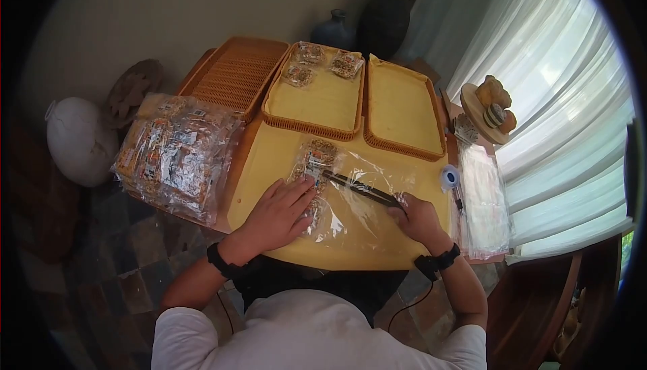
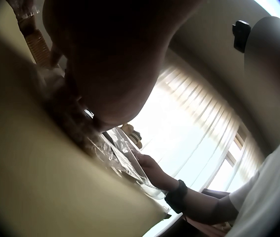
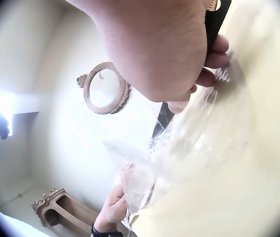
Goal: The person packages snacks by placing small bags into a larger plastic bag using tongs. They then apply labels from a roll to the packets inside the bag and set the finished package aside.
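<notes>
My left hand (image 1: 273, 218) rests with its fingers spread on small clear packs of seed-like snack (image 1: 319, 151) at the middle of the table. A large clear plastic bag (image 1: 357, 225) lies crinkled around and to the right of these packs. My right hand (image 1: 421, 222) grips long black tongs (image 1: 367, 191), whose tips reach over the bag to the packs beside my left fingers. In the right wrist view the tongs (image 3: 214, 24) pass under the palm, and the bag's film (image 3: 194, 133) spreads below the fingers. My left fingertips are hidden in the left wrist view.
Behind stand three wicker trays: a bare one (image 1: 232, 67), a lined one (image 1: 313, 104) with several packs, and another lined one (image 1: 404, 110). Bagged packs (image 1: 178, 154) pile up at left. At right lie a tape roll (image 1: 449, 177) and flat plastic bags (image 1: 484, 201).
</notes>
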Available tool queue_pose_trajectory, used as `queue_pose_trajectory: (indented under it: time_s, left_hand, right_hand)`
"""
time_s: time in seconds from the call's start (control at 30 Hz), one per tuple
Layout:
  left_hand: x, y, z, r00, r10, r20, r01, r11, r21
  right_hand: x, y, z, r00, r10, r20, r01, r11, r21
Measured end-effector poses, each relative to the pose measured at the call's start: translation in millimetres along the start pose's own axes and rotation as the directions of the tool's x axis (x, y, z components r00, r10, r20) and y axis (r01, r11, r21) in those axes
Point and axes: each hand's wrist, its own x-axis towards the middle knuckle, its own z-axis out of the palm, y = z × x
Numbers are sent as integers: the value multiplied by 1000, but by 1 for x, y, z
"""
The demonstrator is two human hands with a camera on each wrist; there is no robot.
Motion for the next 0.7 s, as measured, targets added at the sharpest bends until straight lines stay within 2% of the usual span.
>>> queue_pose_trajectory:
  time_s: [0.1, 0.17, 0.3, 0.37, 0.4, 0.47, 0.7]
  left_hand:
    - [-3, -1, 5, 1000, 0, -11, 0, 1000, 20]
    - [-4, -2, 3, 1000, -2, 2, 2, 1000, 14]
    - [-5, -3, 0, 1000, -1, 24, 1, 1000, -10]
    - [-5, -4, -2, 999, -5, 37, 6, 1000, -23]
    - [-5, -4, -3, 999, -8, 44, 9, 999, -38]
    - [-5, -3, -3, 999, -1, 33, 3, 999, -33]
    - [-8, -2, -1, 999, 7, 44, -7, 1000, 0]
  right_hand:
    - [-3, 8, -3, 997, 62, 56, -61, 998, -17]
    - [-2, 11, -7, 980, -193, -41, 194, 981, 13]
    - [1, 14, -4, 971, -240, 8, 240, 971, -3]
    - [5, 12, 1, 958, -283, -48, 281, 958, -56]
    - [6, 9, 1, 958, -284, -47, 282, 958, -54]
    - [7, 5, 0, 986, -159, -45, 155, 985, -74]
    - [9, -1, 6, 996, -52, -73, 41, 989, -140]
